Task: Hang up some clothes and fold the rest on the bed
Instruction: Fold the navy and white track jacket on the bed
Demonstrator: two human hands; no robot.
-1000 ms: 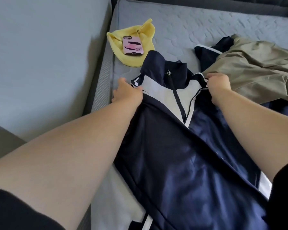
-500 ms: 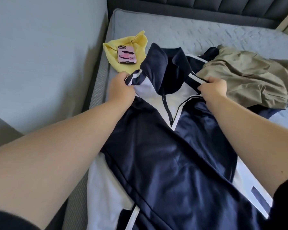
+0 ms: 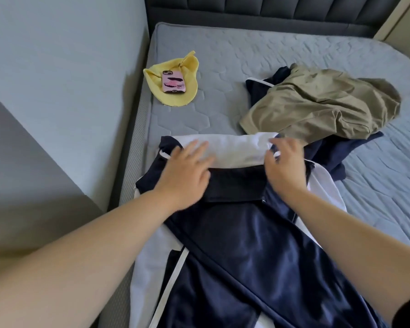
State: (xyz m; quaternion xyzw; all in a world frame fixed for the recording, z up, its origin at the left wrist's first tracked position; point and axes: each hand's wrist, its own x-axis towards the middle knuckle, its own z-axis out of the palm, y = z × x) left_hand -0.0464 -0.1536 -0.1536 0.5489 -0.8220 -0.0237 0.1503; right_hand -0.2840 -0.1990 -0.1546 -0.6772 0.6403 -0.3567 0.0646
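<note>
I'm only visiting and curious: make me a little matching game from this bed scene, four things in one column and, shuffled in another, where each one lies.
Things
1. phone
2. yellow cloth
3. khaki garment
4. navy and white jacket

Places
A. crumpled on the right, over a dark blue garment
B. beneath the left hand and right hand
C. lying on top of another listed thing
D. near the left edge of the mattress, carrying another listed thing

Pairs: 1-C, 2-D, 3-A, 4-B
</note>
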